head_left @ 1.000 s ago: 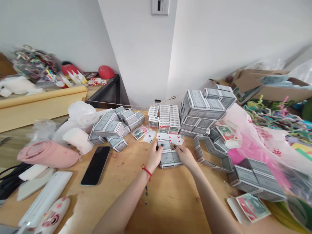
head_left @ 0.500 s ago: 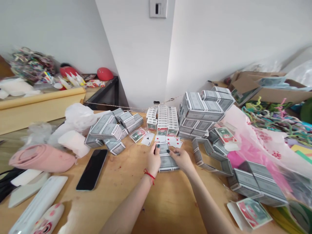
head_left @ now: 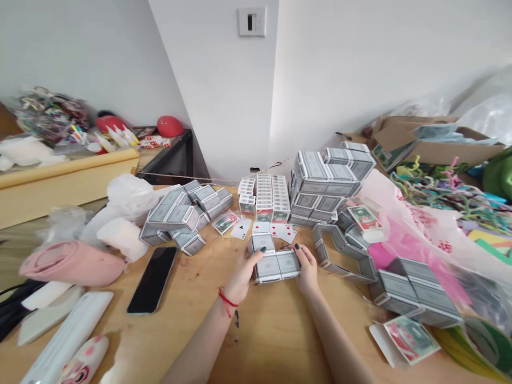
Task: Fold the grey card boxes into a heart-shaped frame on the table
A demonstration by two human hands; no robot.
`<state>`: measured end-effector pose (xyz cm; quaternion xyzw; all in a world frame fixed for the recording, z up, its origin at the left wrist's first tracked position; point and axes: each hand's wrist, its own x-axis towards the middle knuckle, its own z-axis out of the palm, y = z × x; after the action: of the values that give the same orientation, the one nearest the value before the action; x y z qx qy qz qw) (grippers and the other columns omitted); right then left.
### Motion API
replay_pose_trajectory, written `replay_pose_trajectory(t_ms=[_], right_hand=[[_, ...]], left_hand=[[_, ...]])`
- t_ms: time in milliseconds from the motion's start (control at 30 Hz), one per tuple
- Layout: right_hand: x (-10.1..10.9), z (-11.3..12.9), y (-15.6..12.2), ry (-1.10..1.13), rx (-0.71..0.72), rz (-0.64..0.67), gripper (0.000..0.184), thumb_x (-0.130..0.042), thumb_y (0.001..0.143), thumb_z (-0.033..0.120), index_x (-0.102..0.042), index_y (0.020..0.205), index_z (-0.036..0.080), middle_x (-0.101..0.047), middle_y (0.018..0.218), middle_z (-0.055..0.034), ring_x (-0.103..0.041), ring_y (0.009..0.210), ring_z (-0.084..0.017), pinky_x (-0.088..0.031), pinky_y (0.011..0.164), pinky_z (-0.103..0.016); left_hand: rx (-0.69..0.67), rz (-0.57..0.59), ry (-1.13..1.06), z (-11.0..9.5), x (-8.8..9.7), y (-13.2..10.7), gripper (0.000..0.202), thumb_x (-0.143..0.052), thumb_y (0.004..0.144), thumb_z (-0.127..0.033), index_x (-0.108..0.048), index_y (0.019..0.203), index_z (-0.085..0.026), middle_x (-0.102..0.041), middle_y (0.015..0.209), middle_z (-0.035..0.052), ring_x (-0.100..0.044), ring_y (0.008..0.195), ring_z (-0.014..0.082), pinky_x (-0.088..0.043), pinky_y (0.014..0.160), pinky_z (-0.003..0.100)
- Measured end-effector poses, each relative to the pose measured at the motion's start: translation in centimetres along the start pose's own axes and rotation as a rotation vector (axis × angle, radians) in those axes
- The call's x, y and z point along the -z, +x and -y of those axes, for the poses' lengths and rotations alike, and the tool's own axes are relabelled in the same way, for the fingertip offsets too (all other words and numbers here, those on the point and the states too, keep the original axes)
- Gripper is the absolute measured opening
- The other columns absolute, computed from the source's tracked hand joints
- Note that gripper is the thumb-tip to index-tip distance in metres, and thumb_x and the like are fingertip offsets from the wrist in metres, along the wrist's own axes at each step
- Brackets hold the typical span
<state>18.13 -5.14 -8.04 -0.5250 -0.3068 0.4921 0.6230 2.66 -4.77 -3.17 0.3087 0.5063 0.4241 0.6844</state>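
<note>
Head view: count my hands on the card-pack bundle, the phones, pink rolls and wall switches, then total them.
hands on the card-pack bundle: 2, left hand and right hand
black phone: 1
pink roll: 1
wall switch: 1
Total: 5

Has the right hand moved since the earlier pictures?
Yes. The right hand slid rightward from atop the card boxes to their right end, past the diamond cards.
</note>
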Motion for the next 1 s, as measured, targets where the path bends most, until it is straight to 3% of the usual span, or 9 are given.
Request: replay_pose_trajectory(t_ms=[67,167,267,400,567,667,733,867,1000], right_hand=[[-0.7,0.0,0.1,-0.085,0.096,-0.070,0.032,-0.057,0.070,0.049,-0.061,0.078,0.018,-0.066,0.084,-0.0074,-0.059,0.079,-0.022,-0.045,0.072,-0.032],[-1.6,1.1,0.0,-0.199,0.149,-0.193,0.039,-0.059,0.068,0.051,-0.061,0.090,0.019,-0.063,0.099,-0.0096,-0.055,0.095,-0.024,-0.042,0.084,-0.037],[-2.5,3.2,-0.9,0.007,-0.101,0.145,0.052,-0.052,0.073,0.057,-0.054,0.111,0.022,-0.060,0.112,-0.0108,-0.057,0.098,-0.024,-0.046,0.077,-0.037],[-3.7,5.5,-2.4,0.181,-0.228,0.293,0.070,-0.068,0.063,0.046,-0.041,0.125,0.029,-0.053,0.123,-0.0072,-0.058,0.097,-0.025,-0.050,0.067,-0.034],[-3.5,5.5,-2.5,0.198,-0.275,0.118,0.060,-0.070,0.058,0.032,-0.051,0.114,0.021,-0.062,0.106,-0.0082,-0.060,0.090,-0.025,-0.049,0.071,-0.035],[-2.3,4.9,-2.6,0.204,-0.210,0.125,0.054,-0.066,0.058,0.032,-0.055,0.109,0.020,-0.061,0.107,-0.0091,-0.057,0.096,-0.027,-0.047,0.076,-0.036],[-1.5,4.7,-2.8,0.206,-0.180,0.228,0.056,-0.063,0.061,0.037,-0.052,0.114,0.022,-0.059,0.111,-0.0080,-0.057,0.098,-0.027,-0.046,0.078,-0.037],[-0.4,4.7,-2.7,0.078,-0.193,0.352,0.064,-0.060,0.067,0.046,-0.043,0.125,0.023,-0.060,0.110,-0.0057,-0.055,0.101,-0.025,-0.043,0.084,-0.039],[-0.6,5.6,-2.3,-0.086,-0.262,0.422,0.074,-0.071,0.063,0.036,-0.036,0.128,0.024,-0.057,0.113,-0.0059,-0.055,0.100,-0.023,-0.045,0.083,-0.037]], left_hand=[[-0.062,0.000,0.078,-1.3,0.3,-0.1,0.045,-0.064,0.068,-0.041,-0.057,0.103,-0.012,-0.067,0.093,0.0123,-0.064,0.084,0.0255,-0.051,0.071,0.035],[-0.469,-0.182,0.391,-2.9,0.7,-0.4,0.051,-0.067,0.067,-0.036,-0.052,0.112,-0.016,-0.062,0.107,0.0113,-0.059,0.098,0.0253,-0.047,0.083,0.036],[-0.848,-0.280,0.814,-3.0,1.1,-0.9,0.057,-0.068,0.068,-0.028,-0.047,0.121,-0.021,-0.055,0.122,0.0110,-0.048,0.116,0.0272,-0.032,0.101,0.044],[-1.015,-0.035,1.177,-1.6,1.0,-1.7,0.041,-0.049,0.082,-0.018,-0.049,0.122,-0.028,-0.054,0.125,0.0065,-0.041,0.123,0.0255,-0.014,0.108,0.050],[-0.919,0.260,1.057,-1.5,1.1,-2.6,0.046,-0.056,0.078,-0.031,-0.048,0.123,-0.026,-0.050,0.129,0.0066,-0.038,0.125,0.0245,-0.028,0.105,0.043],[-0.816,-0.019,0.740,-2.2,1.6,-2.5,0.044,-0.056,0.078,-0.032,-0.048,0.121,-0.024,-0.043,0.134,0.0079,-0.035,0.128,0.0238,-0.029,0.106,0.042],[-0.580,-0.154,0.487,-2.4,1.6,-2.3,0.059,-0.058,0.076,-0.036,-0.036,0.129,-0.022,-0.040,0.137,0.0106,-0.035,0.128,0.0257,-0.036,0.101,0.043],[-0.121,0.176,0.202,-2.9,0.7,-2.1,0.058,-0.057,0.077,-0.042,-0.039,0.127,-0.020,-0.053,0.125,0.0129,-0.054,0.111,0.0265,-0.049,0.087,0.040],[-0.273,0.123,0.265,-3.2,-0.4,-2.3,0.071,-0.060,0.075,-0.039,-0.025,0.135,-0.023,-0.046,0.132,0.0112,-0.047,0.119,0.0247,-0.042,0.097,0.039]])
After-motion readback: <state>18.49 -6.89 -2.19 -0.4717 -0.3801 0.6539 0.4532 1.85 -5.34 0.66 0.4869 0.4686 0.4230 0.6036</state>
